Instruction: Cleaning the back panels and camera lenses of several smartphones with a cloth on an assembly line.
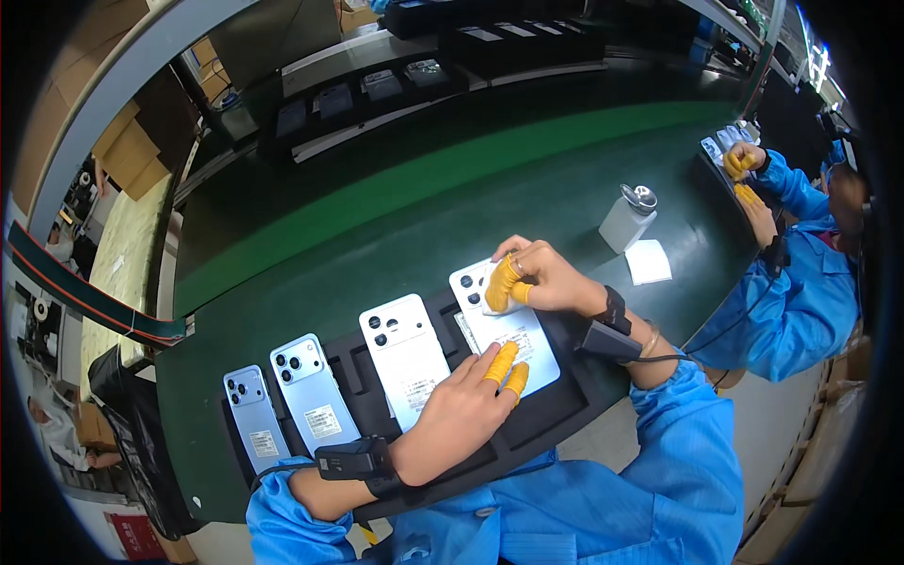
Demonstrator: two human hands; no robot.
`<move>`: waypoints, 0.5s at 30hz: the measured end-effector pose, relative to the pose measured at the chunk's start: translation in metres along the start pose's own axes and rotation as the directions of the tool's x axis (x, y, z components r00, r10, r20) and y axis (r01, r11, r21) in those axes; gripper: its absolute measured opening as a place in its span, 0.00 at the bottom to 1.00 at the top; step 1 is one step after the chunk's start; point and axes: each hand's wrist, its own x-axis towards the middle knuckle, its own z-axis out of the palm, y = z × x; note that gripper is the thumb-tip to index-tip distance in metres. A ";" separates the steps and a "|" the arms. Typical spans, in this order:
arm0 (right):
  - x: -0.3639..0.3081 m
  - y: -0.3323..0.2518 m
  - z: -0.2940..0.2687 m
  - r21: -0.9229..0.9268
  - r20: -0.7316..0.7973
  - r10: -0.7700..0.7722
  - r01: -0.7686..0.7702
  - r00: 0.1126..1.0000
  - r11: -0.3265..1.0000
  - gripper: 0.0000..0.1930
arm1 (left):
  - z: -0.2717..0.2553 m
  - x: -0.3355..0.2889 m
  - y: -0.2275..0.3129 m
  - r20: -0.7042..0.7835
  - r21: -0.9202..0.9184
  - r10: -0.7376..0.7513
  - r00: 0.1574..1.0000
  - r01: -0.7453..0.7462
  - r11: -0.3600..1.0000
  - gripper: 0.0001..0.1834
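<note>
Dark green bench (226, 330), crossed lengthwise by a brighter green strip (395, 185); a black tray (541, 426) sits along its near edge with four pale blue phones laid back-up. Labels: the leftmost phone (248, 395) and the second phone (299, 375) each carry a white printed sticker; the third phone (400, 341) and the rightmost phone (537, 341) show fine print on the lower back. All of this print is too small to read.

Item in hand: the rightmost phone, in the tray's right portion. Its camera end points to the bench's far edge, turned somewhat left; its long axis slants from there down toward the near edge and right. The right hand (554, 281), yellow covers on its fingers, pinches a white cloth (489, 303) against the camera end. The left hand (460, 405) is loosely spread, fingertips on the lower back of the same phone. The hands are apart from each other.

Obstructions: the cloth and right hand cover part of the camera end; the left hand hides the third phone's lower right corner. Toward the bench's right end stand a white bottle (623, 226) and, just beside it, a white square wipe (648, 262). A co-worker (786, 301) in blue occupies the right end. Further trays of phones (381, 85) lie beyond the far edge.
</note>
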 end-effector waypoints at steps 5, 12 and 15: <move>-0.002 -0.004 -0.002 0.110 -0.074 0.125 -0.116 0.989 0.987 0.11 | 0.000 -0.002 0.000 0.009 -0.023 -0.020 1.000 0.020 1.000 0.21; 0.009 -0.004 0.028 -0.273 -0.035 -0.187 0.171 0.982 0.947 0.08 | 0.001 -0.003 0.001 -0.005 -0.032 -0.021 1.000 0.021 0.999 0.20; 0.006 -0.007 0.018 -0.191 0.052 -0.173 0.179 0.984 0.965 0.07 | -0.002 0.001 0.004 0.028 -0.004 -0.048 0.998 0.048 0.999 0.19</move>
